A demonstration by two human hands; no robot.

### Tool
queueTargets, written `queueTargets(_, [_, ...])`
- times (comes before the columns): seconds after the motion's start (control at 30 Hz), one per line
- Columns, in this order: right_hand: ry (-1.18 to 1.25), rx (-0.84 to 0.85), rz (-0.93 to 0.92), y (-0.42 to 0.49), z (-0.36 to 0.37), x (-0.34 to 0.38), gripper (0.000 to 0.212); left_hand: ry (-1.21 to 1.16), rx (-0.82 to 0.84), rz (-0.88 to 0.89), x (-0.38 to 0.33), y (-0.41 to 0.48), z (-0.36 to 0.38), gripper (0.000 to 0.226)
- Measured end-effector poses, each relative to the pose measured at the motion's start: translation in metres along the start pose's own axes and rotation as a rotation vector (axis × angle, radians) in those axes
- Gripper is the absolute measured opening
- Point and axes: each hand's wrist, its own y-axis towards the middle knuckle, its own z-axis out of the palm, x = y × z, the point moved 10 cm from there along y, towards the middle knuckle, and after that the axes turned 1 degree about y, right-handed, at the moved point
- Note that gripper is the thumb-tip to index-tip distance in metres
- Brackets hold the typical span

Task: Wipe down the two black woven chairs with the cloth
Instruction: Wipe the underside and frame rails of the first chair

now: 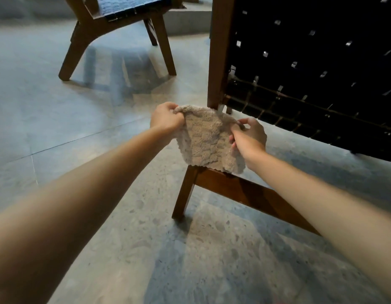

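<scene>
A beige fluffy cloth (pixel 206 139) hangs spread between my two hands, in front of the near chair. My left hand (pixel 166 117) grips its upper left corner in a fist. My right hand (pixel 249 136) pinches its upper right edge between thumb and fingers. The near black woven chair (pixel 310 69) fills the right side, seen from behind, with a dark woven back and a brown wooden frame and leg (pixel 185 191) below the cloth. A second black woven chair (pixel 124 9) with wooden legs stands at the upper left.
Grey speckled stone floor (pixel 80 119) lies all around, with open floor between the two chairs. A low grey step or ledge (pixel 188 20) runs behind the far chair.
</scene>
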Motion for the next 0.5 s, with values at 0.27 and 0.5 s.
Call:
queueTargets(0.27, [0.188, 0.105, -0.147, 0.008, 0.037, 0.012, 0.038, -0.351, 0.438, 0.045, -0.012, -0.018, 0.075, 0.044])
queueTargets(0.5, [0.206, 0.137, -0.233, 0.008, 0.056, -0.004, 0.033, -0.333, 0.115, 0.103, 0.011, -0.012, 0.076, 0.04])
